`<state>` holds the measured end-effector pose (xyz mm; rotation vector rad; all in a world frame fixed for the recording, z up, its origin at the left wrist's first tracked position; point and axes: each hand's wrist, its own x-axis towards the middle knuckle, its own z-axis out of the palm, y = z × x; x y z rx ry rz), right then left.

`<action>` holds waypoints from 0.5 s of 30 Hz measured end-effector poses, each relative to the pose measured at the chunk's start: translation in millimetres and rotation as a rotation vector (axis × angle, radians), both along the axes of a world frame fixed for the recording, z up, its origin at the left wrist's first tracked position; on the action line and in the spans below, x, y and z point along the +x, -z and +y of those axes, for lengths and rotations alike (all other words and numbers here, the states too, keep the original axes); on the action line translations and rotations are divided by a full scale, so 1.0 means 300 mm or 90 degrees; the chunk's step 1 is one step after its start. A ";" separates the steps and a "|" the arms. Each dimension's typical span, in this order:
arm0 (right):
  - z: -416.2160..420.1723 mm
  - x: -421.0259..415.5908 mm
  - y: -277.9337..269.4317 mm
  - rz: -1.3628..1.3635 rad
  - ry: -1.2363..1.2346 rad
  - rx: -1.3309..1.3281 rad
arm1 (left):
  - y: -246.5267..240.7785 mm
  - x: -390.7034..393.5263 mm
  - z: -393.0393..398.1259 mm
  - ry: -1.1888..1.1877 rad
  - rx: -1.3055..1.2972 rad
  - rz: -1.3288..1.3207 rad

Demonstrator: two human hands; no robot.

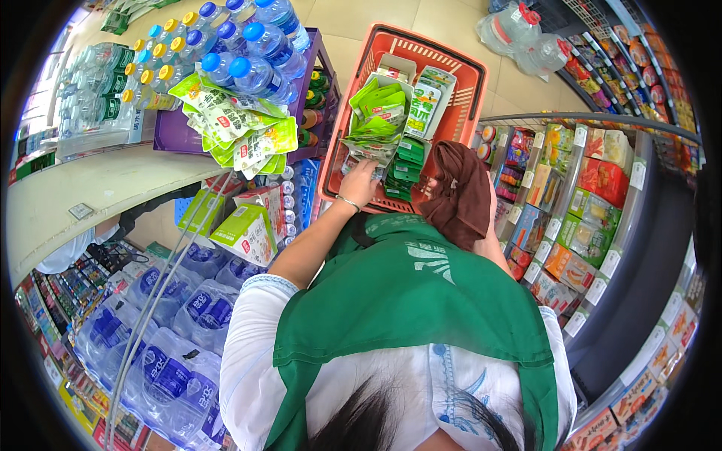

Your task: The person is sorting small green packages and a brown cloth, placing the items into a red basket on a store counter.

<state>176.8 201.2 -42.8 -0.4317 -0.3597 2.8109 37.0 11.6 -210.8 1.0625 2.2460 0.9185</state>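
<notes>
My left hand (pixel 359 181) reaches over the near left rim of a red plastic shopping basket (pixel 479 73), its fingers on the lower end of a box packed with green snack pouches (pixel 379 107). Whether it grips a pouch I cannot tell. Beside that box stand dark green packets (pixel 405 160) and an open white carton with green-and-white packs (pixel 423 107). At the basket's near right corner is a brown cloth (pixel 459 194), held by my right hand (pixel 489 225), which the cloth largely hides.
Water bottles (pixel 256 73) and a heap of green-and-white pouches (pixel 242 129) stand on a purple crate (pixel 180 132) at left. Below are cartons (pixel 245 228) and wrapped bottle packs (pixel 175 366). Shelves of packaged snacks (pixel 586 208) line the right; large jugs (pixel 510 31) stand on the floor beyond.
</notes>
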 end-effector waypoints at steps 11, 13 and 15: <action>-0.046 -0.006 -0.017 0.012 -0.033 0.027 | -0.077 0.007 -0.074 -0.071 0.088 -0.097; -0.028 0.024 0.046 -0.018 -0.017 -0.042 | -0.144 0.001 -0.077 -0.064 0.045 -0.180; -0.028 0.025 0.056 -0.074 -0.007 -0.036 | -0.236 -0.008 -0.076 -0.043 -0.020 -0.253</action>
